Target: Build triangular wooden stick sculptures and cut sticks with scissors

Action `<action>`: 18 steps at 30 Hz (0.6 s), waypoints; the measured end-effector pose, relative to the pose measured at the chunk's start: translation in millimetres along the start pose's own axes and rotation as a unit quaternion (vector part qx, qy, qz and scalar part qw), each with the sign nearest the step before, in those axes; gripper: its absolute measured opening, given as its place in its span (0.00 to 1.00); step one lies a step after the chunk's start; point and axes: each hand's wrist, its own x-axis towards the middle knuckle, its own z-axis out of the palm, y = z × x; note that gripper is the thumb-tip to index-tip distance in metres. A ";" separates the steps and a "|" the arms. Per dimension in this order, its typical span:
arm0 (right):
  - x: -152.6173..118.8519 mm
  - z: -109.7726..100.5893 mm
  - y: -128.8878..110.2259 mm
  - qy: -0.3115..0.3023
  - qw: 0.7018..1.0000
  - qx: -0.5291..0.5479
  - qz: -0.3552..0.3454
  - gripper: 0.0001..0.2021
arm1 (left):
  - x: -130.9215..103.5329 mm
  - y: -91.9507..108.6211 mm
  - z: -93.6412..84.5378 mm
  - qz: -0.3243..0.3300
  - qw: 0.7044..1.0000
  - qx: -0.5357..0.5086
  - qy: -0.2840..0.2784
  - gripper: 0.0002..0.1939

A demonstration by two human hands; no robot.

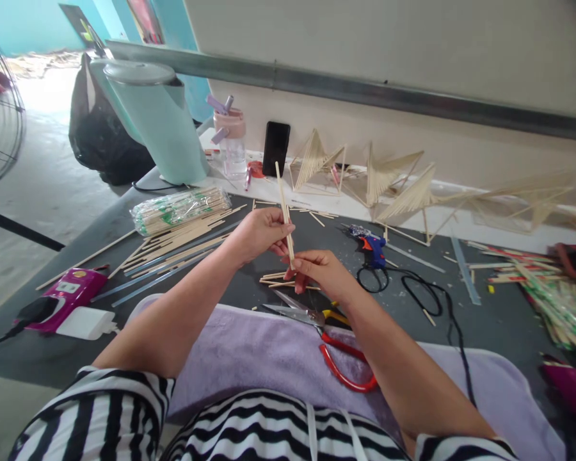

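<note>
Wooden sticks (283, 198) stand nearly upright between my hands, over the middle of the dark table. My left hand (265, 234) pinches them partway up. Lower down, my right hand (312, 269) closes its thumb and fingers on their bottom end. Just below the hands, short sticks (273, 279) lie on the table. Red-handled scissors (345, 365) rest on a purple towel (240, 352), with a yellow-handled tool (336, 316) beside them, partly behind my right forearm. A blue glue gun (374, 250) lies to the right of my hands.
Loose sticks and a plastic-wrapped bundle (180, 210) lie left, near a magenta power strip (74, 298). Along the wall stand a pitcher (160, 121), bottle (233, 144), phone (276, 146) and stick structures (317, 166). A black cord (425, 288) and more sticks lie right.
</note>
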 end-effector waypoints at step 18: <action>8.2 17.1 20.2 0.086 0.980 -0.169 -0.050 0.17 | -13.0 1.3 30.8 0.159 0.937 -0.272 0.149 0.11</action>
